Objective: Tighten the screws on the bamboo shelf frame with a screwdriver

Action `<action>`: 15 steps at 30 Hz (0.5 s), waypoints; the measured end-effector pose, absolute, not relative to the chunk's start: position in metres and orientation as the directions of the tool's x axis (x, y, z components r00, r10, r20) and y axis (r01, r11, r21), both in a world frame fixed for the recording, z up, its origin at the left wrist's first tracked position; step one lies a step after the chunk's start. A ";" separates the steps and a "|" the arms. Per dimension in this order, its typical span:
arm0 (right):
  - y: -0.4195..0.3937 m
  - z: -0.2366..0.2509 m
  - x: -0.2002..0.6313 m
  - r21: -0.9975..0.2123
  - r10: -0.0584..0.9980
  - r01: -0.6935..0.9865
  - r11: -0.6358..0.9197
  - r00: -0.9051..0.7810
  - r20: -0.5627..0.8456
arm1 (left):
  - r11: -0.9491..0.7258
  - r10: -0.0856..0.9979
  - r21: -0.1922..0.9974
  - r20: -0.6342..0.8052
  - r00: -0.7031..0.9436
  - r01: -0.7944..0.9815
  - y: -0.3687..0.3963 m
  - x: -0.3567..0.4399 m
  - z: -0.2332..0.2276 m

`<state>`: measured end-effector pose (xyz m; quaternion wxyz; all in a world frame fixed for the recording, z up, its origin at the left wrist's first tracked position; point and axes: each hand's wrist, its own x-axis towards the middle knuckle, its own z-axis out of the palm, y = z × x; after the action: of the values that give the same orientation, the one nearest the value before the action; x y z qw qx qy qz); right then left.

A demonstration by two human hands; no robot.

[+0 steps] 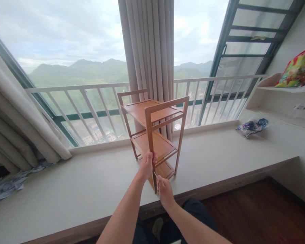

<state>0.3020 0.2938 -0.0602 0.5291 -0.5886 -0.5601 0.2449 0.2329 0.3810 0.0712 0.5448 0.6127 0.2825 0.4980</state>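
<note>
A small wooden three-tier shelf rack point(152, 115) stands upright on a wide pale window ledge point(218, 152), in front of the window railing. My left hand point(146, 165) is wrapped around the rack's near front leg, about at the height of the middle shelf. My right hand point(164, 189) sits just below it at the foot of the same leg, pinching a thin small tool point(155, 175) whose tip points at the leg. What kind of tool it is cannot be made out.
A grey curtain point(152, 51) hangs right behind the rack, another curtain point(17, 128) at the left. Crumpled wrapping point(7, 184) lies at the ledge's left end, a patterned packet point(251, 126) at the right. A colourful bag point(298, 69) rests on a wall shelf. Dark wooden floor below.
</note>
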 end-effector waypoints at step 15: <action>0.344 -0.022 0.477 -0.749 0.846 0.630 -0.203 0.498 0.191 | -0.222 0.882 0.949 0.294 0.369 -0.226 0.382 0.232 0.070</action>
<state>0.4772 0.3441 -0.0220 0.4067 -0.7641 -0.4830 0.1323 0.2321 0.3818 0.0704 0.5623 0.6070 0.2701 0.4924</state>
